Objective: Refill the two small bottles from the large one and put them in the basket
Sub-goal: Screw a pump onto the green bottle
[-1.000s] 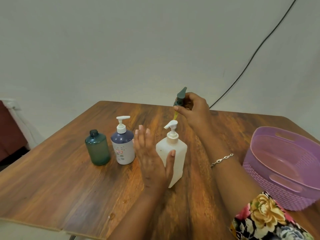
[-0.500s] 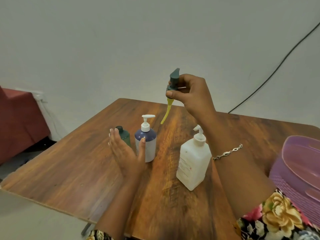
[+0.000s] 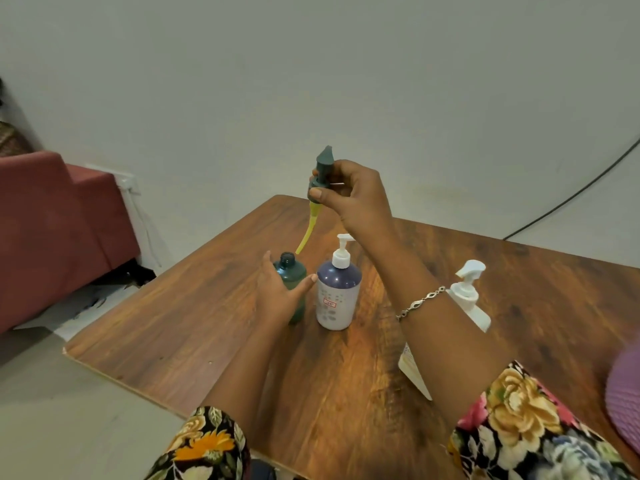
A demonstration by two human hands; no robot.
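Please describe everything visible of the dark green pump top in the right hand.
The dark green plastic pump top is held in the air, off the bottle. The right hand pinches its collar. Its nozzle points upward. A yellow dip tube hangs slanted from it, its tip close by the open mouth of the dark green bottle.

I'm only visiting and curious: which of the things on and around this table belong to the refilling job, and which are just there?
Part of the job: open green bottle, green pump head held in the right hand, purple-topped bottle, large white bottle, purple basket.

Just there: red sofa, black cable on the wall, bracelet.
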